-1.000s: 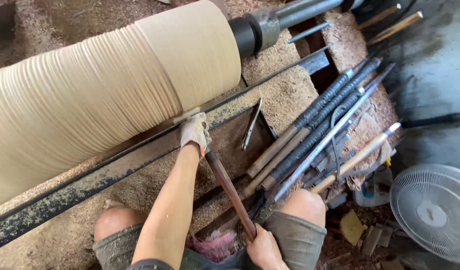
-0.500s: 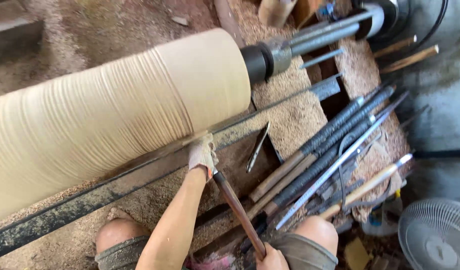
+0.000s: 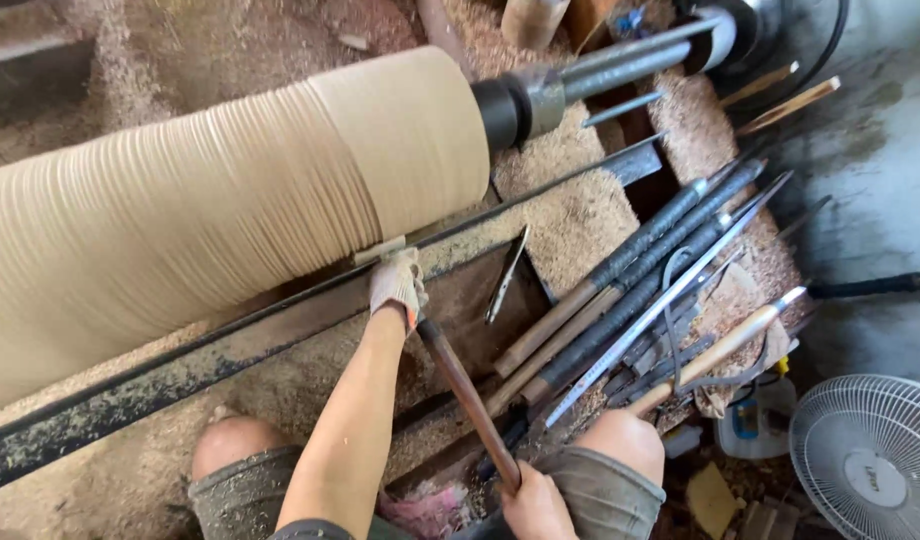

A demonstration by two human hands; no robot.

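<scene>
I get even, soft daylight across the whole view, bright enough to read everything. The pale log point(image 3: 230, 210) is the brightest area, close to washed out on its upper curve, and its grooves smear into streaks. A dark shadow sits under it along the rail point(image 3: 280, 320). The concrete floor point(image 3: 880, 200) at right shows a dull sheen. My left hand point(image 3: 397, 285) looks slightly soft. The fan point(image 3: 870, 460) stays sharp, and straight lines bow a little toward the edges.

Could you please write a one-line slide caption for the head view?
Gloved left hand and bare right hand guide a long-handled chisel against a ridged wooden cylinder.
</scene>
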